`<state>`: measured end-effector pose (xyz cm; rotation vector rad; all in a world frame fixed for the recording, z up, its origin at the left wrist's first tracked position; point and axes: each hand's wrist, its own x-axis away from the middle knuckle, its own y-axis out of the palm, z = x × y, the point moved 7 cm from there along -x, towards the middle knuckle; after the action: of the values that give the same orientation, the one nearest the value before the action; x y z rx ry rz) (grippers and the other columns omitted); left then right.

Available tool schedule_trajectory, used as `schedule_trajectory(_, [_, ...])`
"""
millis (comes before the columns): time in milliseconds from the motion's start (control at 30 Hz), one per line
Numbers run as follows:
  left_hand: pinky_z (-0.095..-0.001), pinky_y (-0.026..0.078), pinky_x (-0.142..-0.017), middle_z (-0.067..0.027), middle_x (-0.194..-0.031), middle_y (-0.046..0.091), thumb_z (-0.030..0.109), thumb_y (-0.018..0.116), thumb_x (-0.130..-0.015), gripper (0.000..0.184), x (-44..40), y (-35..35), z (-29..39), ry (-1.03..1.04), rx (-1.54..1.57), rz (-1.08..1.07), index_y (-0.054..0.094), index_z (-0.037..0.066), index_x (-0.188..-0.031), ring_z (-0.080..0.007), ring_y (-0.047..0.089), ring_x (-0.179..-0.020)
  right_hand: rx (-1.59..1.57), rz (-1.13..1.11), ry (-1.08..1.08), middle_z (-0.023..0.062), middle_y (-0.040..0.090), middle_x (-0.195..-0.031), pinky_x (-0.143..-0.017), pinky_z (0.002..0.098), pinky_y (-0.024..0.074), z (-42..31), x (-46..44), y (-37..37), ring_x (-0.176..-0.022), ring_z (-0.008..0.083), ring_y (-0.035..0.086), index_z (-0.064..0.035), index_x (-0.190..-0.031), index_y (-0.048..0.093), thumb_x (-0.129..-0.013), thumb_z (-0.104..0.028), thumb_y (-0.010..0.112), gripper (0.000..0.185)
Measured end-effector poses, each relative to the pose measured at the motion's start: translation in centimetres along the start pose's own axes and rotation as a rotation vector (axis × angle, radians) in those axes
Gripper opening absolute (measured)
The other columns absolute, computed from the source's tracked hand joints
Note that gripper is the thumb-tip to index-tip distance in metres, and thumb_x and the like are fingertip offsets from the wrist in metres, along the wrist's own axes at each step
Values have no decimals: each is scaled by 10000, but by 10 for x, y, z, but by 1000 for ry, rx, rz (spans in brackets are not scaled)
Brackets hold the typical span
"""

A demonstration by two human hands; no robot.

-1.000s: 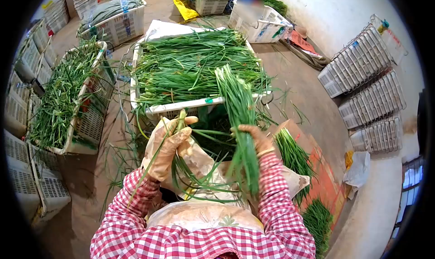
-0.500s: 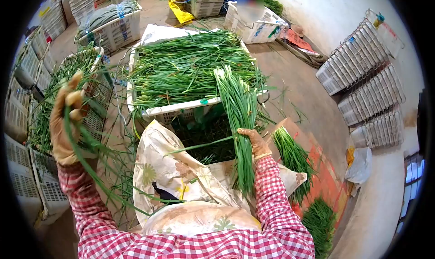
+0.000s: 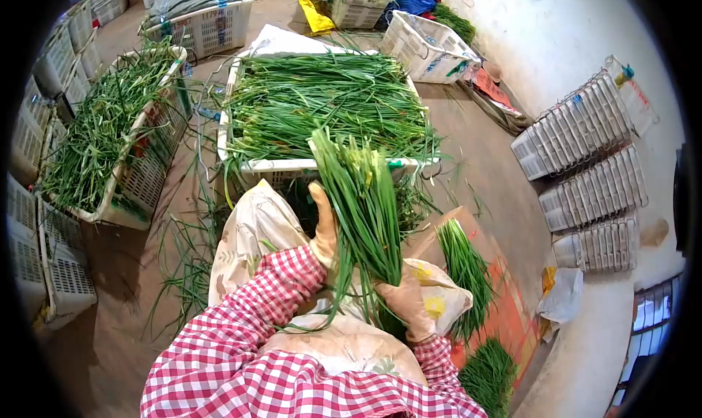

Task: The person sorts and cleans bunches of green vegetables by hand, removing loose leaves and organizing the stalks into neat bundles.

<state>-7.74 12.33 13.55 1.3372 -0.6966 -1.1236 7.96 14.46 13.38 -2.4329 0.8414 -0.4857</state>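
A bunch of green chives (image 3: 358,206) is upright in front of me, pale cut ends up and leaf tips down at my lap. My gloved right hand (image 3: 409,301) is closed round its lower right part. At its left side is my gloved left hand (image 3: 324,228), with a straight digit pointing up along the stems; the bunch hides the other fingers. Just beyond stands a white crate (image 3: 285,164) heaped with loose chives (image 3: 329,104). To the right, a separate bunch of chives (image 3: 466,272) lies on a cardboard sheet (image 3: 504,301).
On the left stands another crate (image 3: 121,212) full of loose greens, with scattered leaves (image 3: 183,264) on the floor beside it. Stacked white crates (image 3: 585,126) lean along the right wall. More chives (image 3: 490,374) lie low on the right. Further crates (image 3: 428,49) stand behind.
My left hand has come from over the left crate to the bunch, and the long leaves trailing from it no longer show there. My right hand and the bunch are lower and nearer my lap.
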Motion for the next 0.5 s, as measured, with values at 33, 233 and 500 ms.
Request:
schedule_trajectory(33, [-395,497,-918,-107,-1302,519,797,422,-750,958,3,1,-7,-6,-56,-22,388,86,-1392,-233,576,-1076,138,127,21,146,675,-959,-793,353,484,9,4,2,-903,264,640,-11,-1085,611,-778,-150,657,341])
schedule_trajectory(233, [-356,501,-923,-85,-1211,588,369,738,-783,763,-14,18,2,-247,-456,-137,393,35,-1376,-211,600,-1056,33,258,-182,167,642,-1051,-794,367,498,-29,-12,27,-916,275,633,-29,-1199,533,-815,-276,698,485])
schedule_trajectory(500, [-323,467,-936,-95,-1231,599,114,792,-725,678,5,134,65,-901,-1252,-342,476,12,-1317,-170,580,-1064,-311,-277,-710,103,420,-1400,-1016,486,384,-66,-14,54,-1207,263,466,-133,-1377,384,-871,-433,598,625])
